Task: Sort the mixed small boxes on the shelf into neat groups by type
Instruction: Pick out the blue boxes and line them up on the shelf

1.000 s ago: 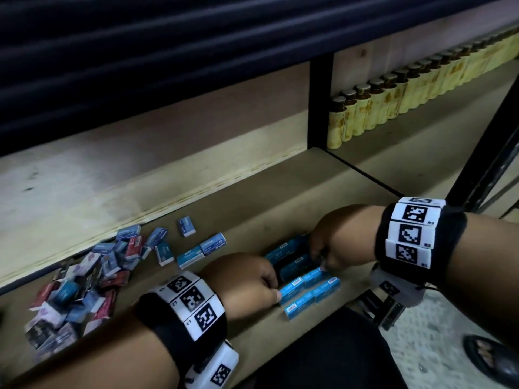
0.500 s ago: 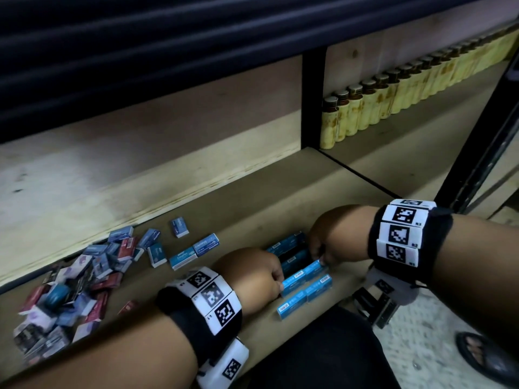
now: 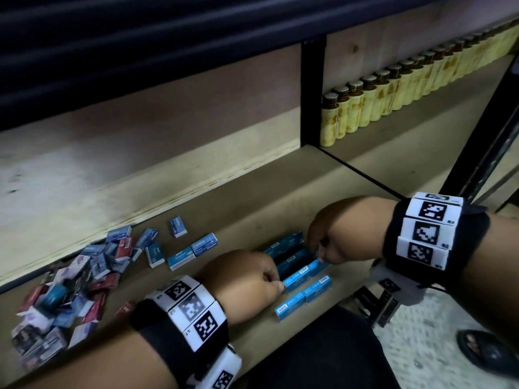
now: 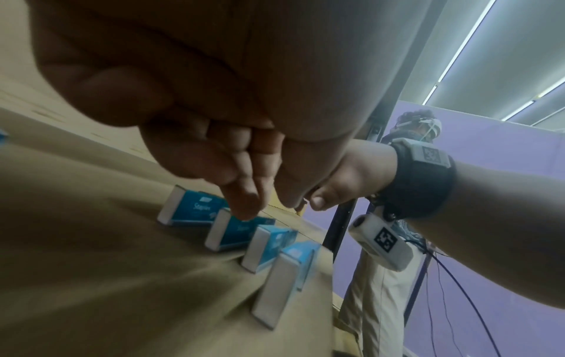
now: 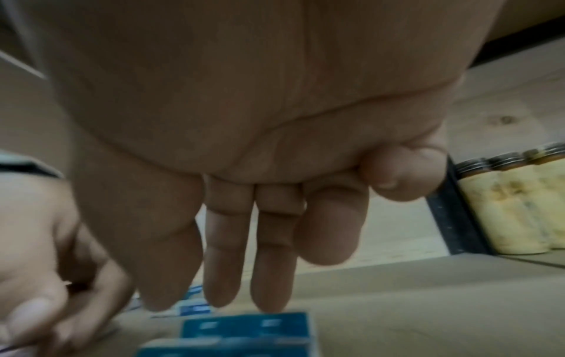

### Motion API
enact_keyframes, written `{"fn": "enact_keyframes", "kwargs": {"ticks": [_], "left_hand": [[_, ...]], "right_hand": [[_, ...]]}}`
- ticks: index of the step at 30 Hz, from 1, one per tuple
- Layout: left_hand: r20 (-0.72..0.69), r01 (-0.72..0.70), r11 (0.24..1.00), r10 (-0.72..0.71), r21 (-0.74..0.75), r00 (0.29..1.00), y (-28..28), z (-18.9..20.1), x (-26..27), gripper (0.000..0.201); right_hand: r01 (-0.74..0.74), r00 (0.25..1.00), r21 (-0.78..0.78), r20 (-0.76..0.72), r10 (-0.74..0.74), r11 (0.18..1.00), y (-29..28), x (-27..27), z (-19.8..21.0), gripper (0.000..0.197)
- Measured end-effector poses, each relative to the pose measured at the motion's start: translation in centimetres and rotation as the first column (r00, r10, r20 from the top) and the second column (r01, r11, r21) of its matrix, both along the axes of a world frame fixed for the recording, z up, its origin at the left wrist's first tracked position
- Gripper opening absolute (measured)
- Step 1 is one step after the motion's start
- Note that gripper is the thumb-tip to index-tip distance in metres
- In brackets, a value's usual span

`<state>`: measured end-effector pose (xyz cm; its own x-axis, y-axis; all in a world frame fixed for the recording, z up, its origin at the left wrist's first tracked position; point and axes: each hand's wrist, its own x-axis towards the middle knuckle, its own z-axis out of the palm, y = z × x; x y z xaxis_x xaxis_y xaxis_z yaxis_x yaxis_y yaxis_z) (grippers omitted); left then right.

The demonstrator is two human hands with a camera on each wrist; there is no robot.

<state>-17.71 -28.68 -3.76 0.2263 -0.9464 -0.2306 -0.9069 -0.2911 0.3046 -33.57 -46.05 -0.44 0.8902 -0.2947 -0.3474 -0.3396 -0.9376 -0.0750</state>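
Several blue staple boxes point(image 3: 304, 273) lie in short rows near the shelf's front edge; they also show in the left wrist view point(image 4: 195, 210) and the right wrist view point(image 5: 244, 326). My left hand point(image 3: 276, 283) is at the rows' left end, its curled index finger and thumb pinching the end of one box point(image 4: 232, 232). My right hand point(image 3: 320, 255) is at the right end. Its straight fingers point(image 5: 272, 277) point down and touch the box tops. A mixed pile of red, blue and white small boxes point(image 3: 70, 287) lies at the far left.
A few loose blue boxes point(image 3: 193, 249) lie between the pile and the rows. A black upright point(image 3: 311, 91) splits the shelf board point(image 3: 252, 197). A row of yellow bottles point(image 3: 393, 91) lines the back of the right bay. Another black post point(image 3: 483, 130) stands by my right wrist.
Both hands stay at the two ends of the blue rows, with only small finger shifts. The view has moved slightly.
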Motion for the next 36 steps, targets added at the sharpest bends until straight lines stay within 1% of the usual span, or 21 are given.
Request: {"fn": "enact_keyframes", "kwargs": {"ticks": [1, 2, 4, 7, 10, 12, 15, 18, 20, 25, 28, 32, 36], "left_hand": [[-0.012, 0.005, 1.000, -0.005, 0.010, 1.000, 0.4, 0.1, -0.1, 0.028], [-0.018, 0.018, 0.999, -0.018, 0.027, 1.000, 0.8, 0.1, -0.3, 0.030], [-0.011, 0.046, 0.998, -0.045, 0.047, 0.999, 1.4, -0.1, -0.9, 0.032], [-0.002, 0.055, 0.998, -0.055, 0.031, 0.999, 1.7, -0.6, -1.7, 0.027], [0.032, 0.055, 0.998, -0.056, 0.012, 0.998, 1.4, -0.9, -2.3, 0.024], [0.050, 0.060, 0.998, -0.062, 0.030, 0.997, 1.0, -1.0, -2.7, 0.023], [0.107, 0.090, 0.994, -0.095, 0.056, 0.990, 0.1, -0.8, -3.4, 0.025], [0.215, 0.128, 0.990, -0.137, 0.052, 0.967, -0.9, -0.6, -4.2, 0.026], [0.249, 0.142, 0.989, -0.149, 0.045, 0.957, -1.6, -0.4, -4.7, 0.026], [0.240, 0.133, 0.991, -0.136, 0.030, 0.961, -2.5, -0.4, -4.9, 0.025], [0.198, 0.118, 0.993, -0.119, 0.020, 0.973, -2.1, -0.5, -4.7, 0.027], [0.096, 0.056, 0.997, -0.051, -0.048, 0.994, -0.8, 0.3, -3.7, 0.030], [0.045, 0.004, 0.996, 0.000, -0.091, 0.999, 1.2, 1.3, -1.7, 0.031]], "right_hand": [[0.003, 1.000, 0.009, 0.028, -0.003, 1.000, 0.6, -0.4, 0.3, 0.032], [-0.005, 1.000, 0.014, 0.023, 0.004, 1.000, 1.2, -0.8, 0.4, 0.033], [-0.031, 0.999, -0.003, -0.037, 0.031, 1.000, 2.3, -1.1, 0.3, 0.035], [-0.038, 0.996, -0.030, -0.085, 0.035, 0.999, 3.1, -1.3, -0.3, 0.037], [-0.032, 0.996, -0.030, -0.079, 0.030, 0.999, 3.2, -1.5, -0.9, 0.037], [-0.029, 0.997, -0.030, -0.075, 0.027, 0.999, 3.1, -1.6, -1.1, 0.037], [-0.013, 0.997, -0.036, -0.076, 0.010, 0.999, 2.4, -2.0, -1.2, 0.034], [0.012, 0.997, -0.046, -0.077, -0.015, 0.999, 1.6, -2.4, -1.2, 0.032], [0.038, 0.996, -0.050, -0.079, -0.042, 0.998, 1.0, -2.6, -1.1, 0.033], [0.052, 0.993, -0.072, -0.099, -0.059, 0.996, 0.1, -2.9, -1.2, 0.032], [0.055, 0.992, -0.050, -0.109, -0.060, 0.997, 0.2, -2.7, -0.9, 0.033], [0.049, 0.998, -0.055, -0.040, -0.052, 0.997, 0.8, -2.3, 0.8, 0.034], [0.003, 1.000, -0.089, 0.021, -0.001, 0.996, 2.7, -1.5, 2.7, 0.034]]}}
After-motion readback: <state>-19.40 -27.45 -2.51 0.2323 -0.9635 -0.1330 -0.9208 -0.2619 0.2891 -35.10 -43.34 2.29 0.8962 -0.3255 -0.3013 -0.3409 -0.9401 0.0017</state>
